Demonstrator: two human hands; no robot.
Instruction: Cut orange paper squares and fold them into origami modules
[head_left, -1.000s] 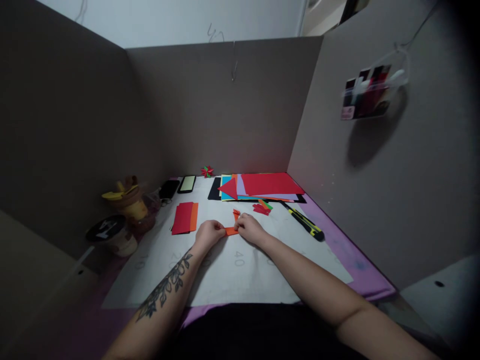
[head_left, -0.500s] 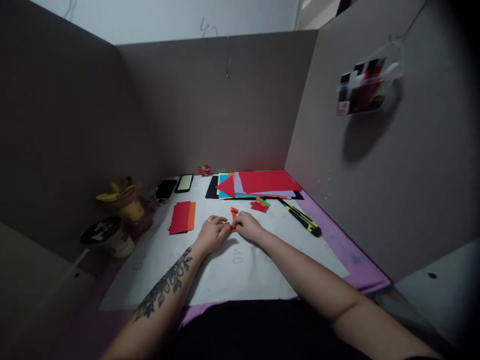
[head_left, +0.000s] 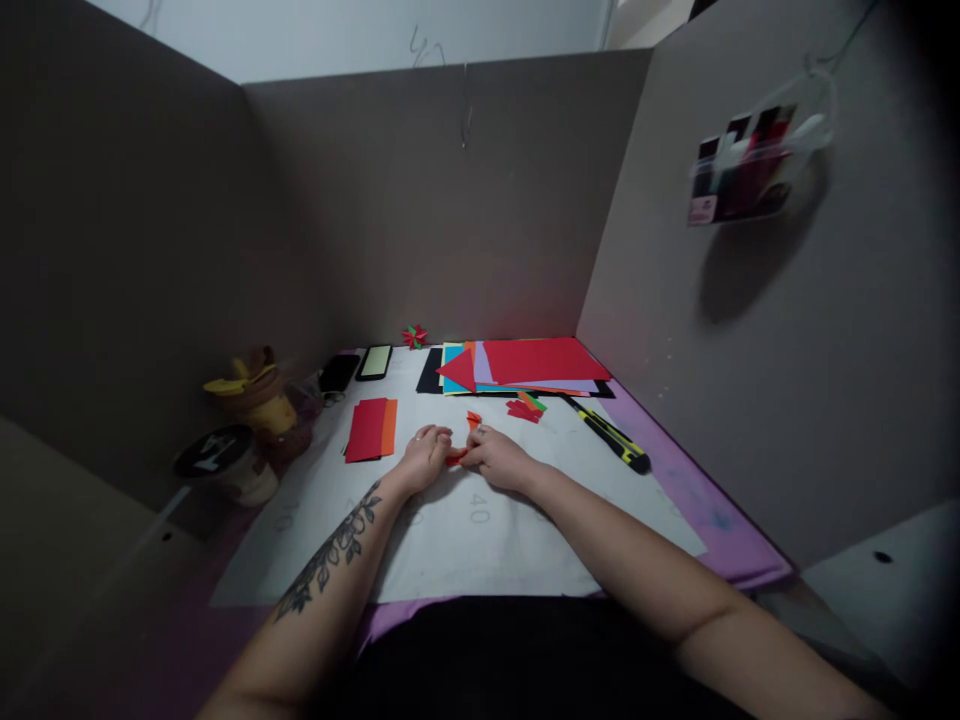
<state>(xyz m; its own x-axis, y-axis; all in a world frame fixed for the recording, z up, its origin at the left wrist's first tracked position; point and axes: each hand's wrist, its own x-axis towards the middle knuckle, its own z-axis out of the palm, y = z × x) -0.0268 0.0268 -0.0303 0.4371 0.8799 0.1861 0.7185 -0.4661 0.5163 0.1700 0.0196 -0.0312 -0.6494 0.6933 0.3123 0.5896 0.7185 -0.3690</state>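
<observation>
My left hand [head_left: 426,458] and my right hand [head_left: 498,460] meet low over the white sheet near the middle of the table. Between their fingertips is a small piece of red paper [head_left: 455,460], partly hidden by the fingers. The left fingers close on its left end, and the right thumb and fingers pinch its right end. A small folded orange paper piece [head_left: 473,420] shows just beyond my right fingers; whether it joins the red piece I cannot tell. Small red paper strips [head_left: 523,411] with green and orange ones lie beyond my right hand.
Red and orange rectangles [head_left: 368,430] lie left. At the back are stacked coloured sheets [head_left: 544,361], a red-green paper star [head_left: 415,337] and a phone [head_left: 375,362]. A yellow-black utility knife [head_left: 611,437] lies right. Containers [head_left: 225,465] stand left; grey panels [head_left: 450,220] enclose the table.
The hands have shifted slightly apart at the fingertips, and more of the red paper shows between them. The whole view has moved a little, so everything appears slightly further right.
</observation>
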